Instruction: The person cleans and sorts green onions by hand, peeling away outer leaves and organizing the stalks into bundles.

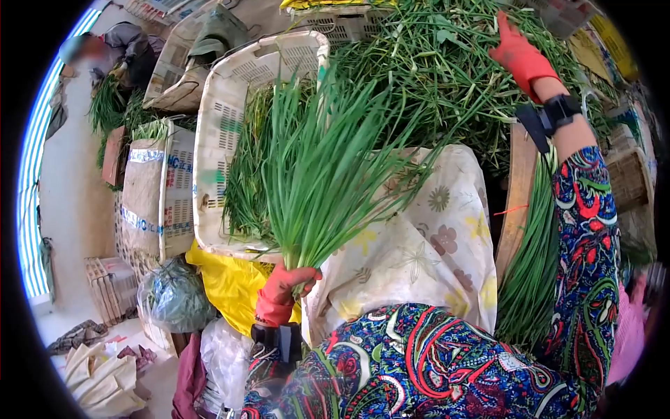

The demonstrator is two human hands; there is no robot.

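Note:
My left hand, in a red glove, is wrapped round the base of a bunch of long green stalks. The leaves fan upward in front of a white plastic crate, which has more greens inside. At the upper right my right hand, also red-gloved, is over a big heap of loose green leaves. Its fingers are stretched out, with nothing held between them. A flower-patterned cloth covers my lap.
Long greens lie at my right beside a wooden board. A yellow bag and a plastic bag of greens are at the left. Another person is at the upper left, near stacked crates.

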